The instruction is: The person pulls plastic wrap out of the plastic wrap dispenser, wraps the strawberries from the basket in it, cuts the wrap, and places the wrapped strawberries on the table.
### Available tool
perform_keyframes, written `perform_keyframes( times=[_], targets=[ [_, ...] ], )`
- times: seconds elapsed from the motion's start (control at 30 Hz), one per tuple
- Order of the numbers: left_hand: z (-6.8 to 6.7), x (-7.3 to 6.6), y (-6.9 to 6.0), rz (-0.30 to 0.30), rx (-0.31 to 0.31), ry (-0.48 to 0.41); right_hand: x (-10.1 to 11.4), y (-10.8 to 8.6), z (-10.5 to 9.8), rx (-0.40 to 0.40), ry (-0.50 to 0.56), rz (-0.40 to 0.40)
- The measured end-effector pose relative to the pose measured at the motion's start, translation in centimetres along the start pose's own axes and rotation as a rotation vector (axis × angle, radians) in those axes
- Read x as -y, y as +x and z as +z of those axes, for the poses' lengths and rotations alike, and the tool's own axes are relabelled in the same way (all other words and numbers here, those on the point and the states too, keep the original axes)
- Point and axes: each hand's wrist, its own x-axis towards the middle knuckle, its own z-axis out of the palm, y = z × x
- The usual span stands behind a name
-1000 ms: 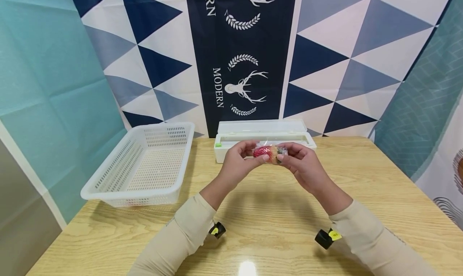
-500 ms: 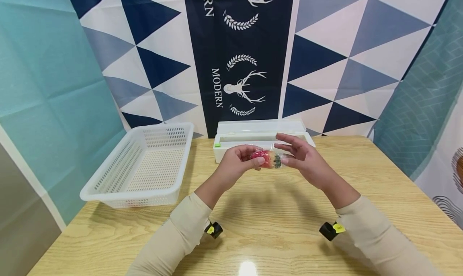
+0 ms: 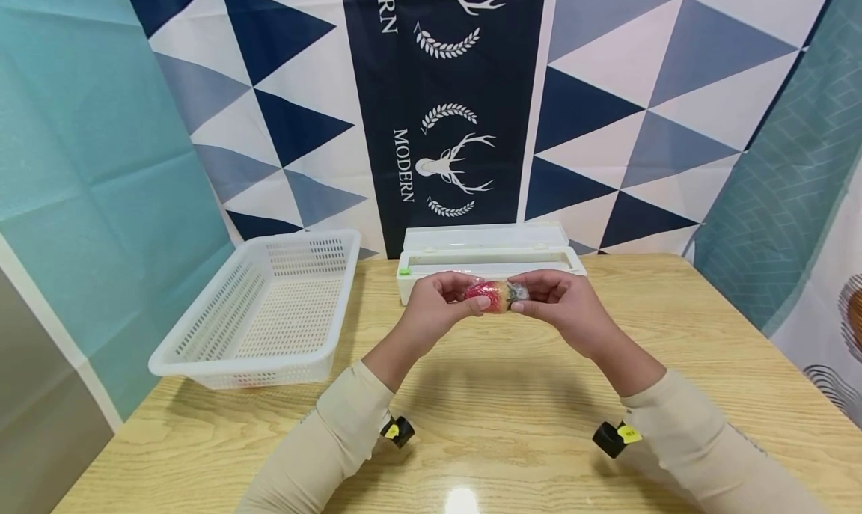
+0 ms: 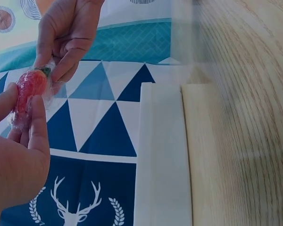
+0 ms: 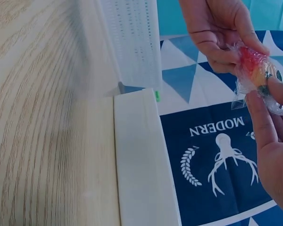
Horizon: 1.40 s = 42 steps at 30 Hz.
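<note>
A red and yellowish strawberry-like item with a dark green end (image 3: 494,295), wrapped in clear film, is held above the table between both hands. My left hand (image 3: 431,308) pinches its red end, and my right hand (image 3: 572,308) pinches the film at the green end. The left wrist view shows the red item (image 4: 32,87) with the left thumb and fingers on either side. In the right wrist view the loose film crinkles around the wrapped item (image 5: 254,68), and the right thumb and fingers grip its green end.
Behind the hands stands a long white box (image 3: 494,258) with its lid raised and a green tab at its left. A white perforated basket (image 3: 343,297) sits on the left of the wooden table (image 3: 485,417). Patterned cloth hangs behind.
Half a second ago the right fingers were spread; they have closed onto the wrapped item's green end. The item and left hand are slightly lower and further left than a second ago.
</note>
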Motion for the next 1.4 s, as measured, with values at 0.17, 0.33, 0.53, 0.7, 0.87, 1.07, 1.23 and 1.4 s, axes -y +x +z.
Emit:
perform_keyframes(
  times=[0.17,0.33,0.53,0.7,0.87,1.07,1.23,1.4],
  targets=[
    [0.0,0.0,-0.1,0.006,-0.015,-0.021,-0.2,0.0,0.2,-0.033,0.010,0.018],
    [-0.2,0.5,0.0,-0.053,0.007,-0.092,-0.7,0.2,0.3,-0.004,0.016,0.016],
    [-0.7,1.0,-0.2,-0.092,0.046,-0.077,-1.2,0.4,0.1,0.037,-0.033,0.015],
    [-1.0,1.1,-0.4,-0.105,0.014,-0.092,-1.3,0.5,-0.1,0.073,-0.136,0.009],
    [-1.5,1.2,-0.6,-0.133,-0.060,-0.116,-1.3,0.6,-0.5,0.138,-0.282,-0.070],
    [-1.8,1.5,-0.4,-0.209,-0.203,-0.146,-1.2,0.4,-1.1,0.194,-0.488,-0.165],
    [-2.3,2.0,-0.2,-0.263,-0.300,-0.205,-1.2,0.1,-1.3,0.203,-0.627,-0.213],
    [-3.2,2.7,0.1,-0.296,-0.384,-0.266,-1.5,-0.2,-1.5,0.216,-0.717,-0.252]
  ],
)
